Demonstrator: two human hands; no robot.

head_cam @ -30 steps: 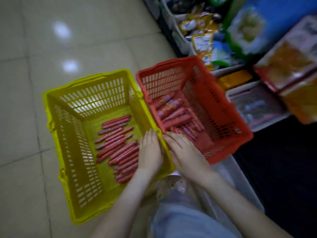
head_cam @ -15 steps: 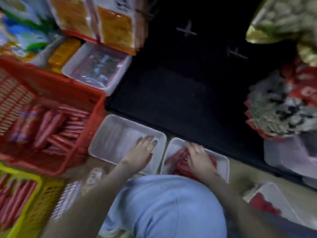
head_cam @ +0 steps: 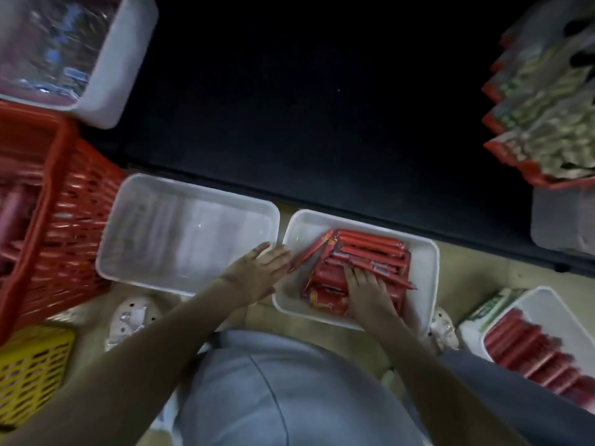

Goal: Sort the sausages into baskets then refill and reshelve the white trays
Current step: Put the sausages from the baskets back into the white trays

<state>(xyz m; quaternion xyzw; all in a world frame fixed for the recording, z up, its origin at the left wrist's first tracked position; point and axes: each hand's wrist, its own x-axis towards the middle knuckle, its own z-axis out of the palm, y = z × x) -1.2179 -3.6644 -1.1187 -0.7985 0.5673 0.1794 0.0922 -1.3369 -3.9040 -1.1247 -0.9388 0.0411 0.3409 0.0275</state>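
Where right hand point(head_cam: 370, 289) presses, sausages point(head_cam: 370, 249) lie; left hand point(head_cam: 257, 272) beside.

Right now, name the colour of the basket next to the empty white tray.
Red. The slatted basket sits left of the empty tray, shown in the head view.

Left tray point(head_cam: 135, 201): 10 o'clock, bare inside, open from above.
Middle tray point(head_cam: 425, 272): 1 o'clock, sausages point(head_cam: 370, 252) fill its centre; bare strips along the 3 and 9 o'clock walls.
Tray gap: narrow, left hand point(head_cam: 257, 275) lies over it.
Red basket point(head_cam: 74, 201): walls off 9 o'clock, just beside the left tray.
Shelf point(head_cam: 322, 107): 12 o'clock, dark and open.
Bags point(head_cam: 547, 133): block 2 o'clock.
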